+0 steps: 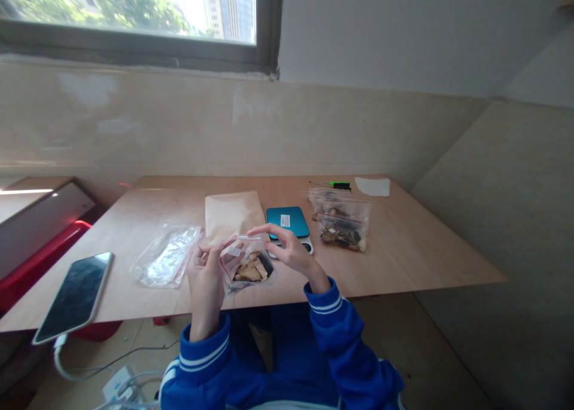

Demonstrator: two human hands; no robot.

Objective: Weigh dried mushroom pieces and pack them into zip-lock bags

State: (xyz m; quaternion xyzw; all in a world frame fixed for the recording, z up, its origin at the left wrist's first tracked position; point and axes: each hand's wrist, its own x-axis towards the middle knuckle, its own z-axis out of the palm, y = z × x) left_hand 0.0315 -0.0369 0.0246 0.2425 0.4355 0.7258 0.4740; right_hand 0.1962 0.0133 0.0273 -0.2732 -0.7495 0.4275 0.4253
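Note:
A clear zip bag (252, 269) with light brown and dark dried pieces inside is held near the table's front edge. My left hand (207, 274) is closed on the bag's upper left corner. My right hand (287, 247) is at the bag's upper right edge, its fingers bent round the rim. Just behind the right hand lies a scale with a blue-green top (287, 220), its front part half covered by that hand. Behind the bag is a brown paper sheet or envelope (233, 214).
Filled zip bags (343, 232) stand right of the scale. Flat clear bags (165, 257) lie left, beside a phone (76, 293) with a cable at the table's left edge. A green-and-black tool (339, 185) and white paper (373, 187) lie at the back.

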